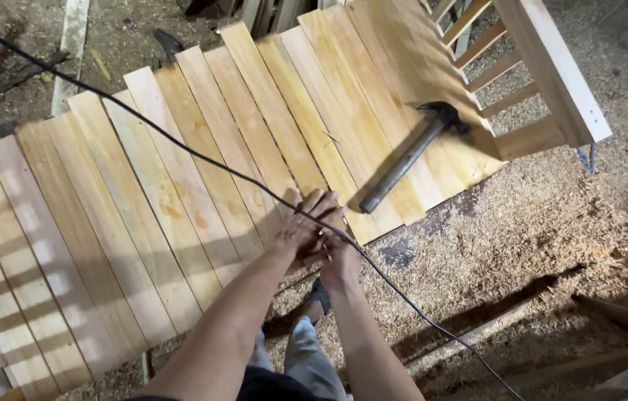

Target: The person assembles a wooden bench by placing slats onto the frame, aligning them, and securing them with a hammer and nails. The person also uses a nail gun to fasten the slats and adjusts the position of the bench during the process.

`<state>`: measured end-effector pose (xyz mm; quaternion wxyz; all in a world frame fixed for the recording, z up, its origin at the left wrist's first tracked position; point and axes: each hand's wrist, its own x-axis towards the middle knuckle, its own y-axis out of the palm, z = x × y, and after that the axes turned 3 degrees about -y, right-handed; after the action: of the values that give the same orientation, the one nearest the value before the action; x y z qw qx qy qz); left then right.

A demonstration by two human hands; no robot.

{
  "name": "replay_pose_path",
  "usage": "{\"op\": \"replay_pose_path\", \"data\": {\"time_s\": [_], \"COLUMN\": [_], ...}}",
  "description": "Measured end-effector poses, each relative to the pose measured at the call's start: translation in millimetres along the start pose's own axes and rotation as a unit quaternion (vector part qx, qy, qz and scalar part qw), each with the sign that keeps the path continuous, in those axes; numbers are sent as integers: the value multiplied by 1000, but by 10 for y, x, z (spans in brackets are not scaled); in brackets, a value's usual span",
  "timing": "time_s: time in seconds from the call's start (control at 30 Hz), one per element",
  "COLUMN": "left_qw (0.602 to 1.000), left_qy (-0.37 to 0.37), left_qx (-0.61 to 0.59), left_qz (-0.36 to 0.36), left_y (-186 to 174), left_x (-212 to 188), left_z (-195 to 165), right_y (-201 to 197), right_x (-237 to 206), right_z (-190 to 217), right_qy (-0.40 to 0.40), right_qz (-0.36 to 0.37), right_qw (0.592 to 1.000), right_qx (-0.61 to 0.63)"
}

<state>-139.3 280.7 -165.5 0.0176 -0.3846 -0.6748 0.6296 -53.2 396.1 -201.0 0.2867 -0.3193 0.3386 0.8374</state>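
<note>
Both hands meet at the near end of one pale, narrow wooden slat in a long fan of slats laid side by side. The left hand lies on top, fingers stretched flat over the slat's end. The right hand sits just under and behind it, curled at the board's edge; whether it actually grips the wood I cannot tell, as the left hand covers it.

The slat looks stiff, light and dry, smooth-planed, so likely easy to slide by its end but apt to tip if lifted from there alone.

A thin black cable runs across the slats and over the hands. A dark steel claw hammer rests on the boards nearby, with sawdust covering the floor.
</note>
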Motion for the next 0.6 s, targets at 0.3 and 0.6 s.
{"op": "replay_pose_path", "data": {"time_s": [0.3, 0.6], "left_qw": [985, 881], "left_qy": [-54, -346], "left_qx": [-32, -204], "left_qz": [-163, -250], "left_y": [-13, -1059], "left_x": [136, 850], "left_z": [185, 1059], "right_y": [-29, 90], "right_x": [72, -197], "right_z": [187, 362], "right_qy": [-17, -19], "right_qz": [-113, -64], "right_qw": [983, 971], "right_qx": [-147, -231]}}
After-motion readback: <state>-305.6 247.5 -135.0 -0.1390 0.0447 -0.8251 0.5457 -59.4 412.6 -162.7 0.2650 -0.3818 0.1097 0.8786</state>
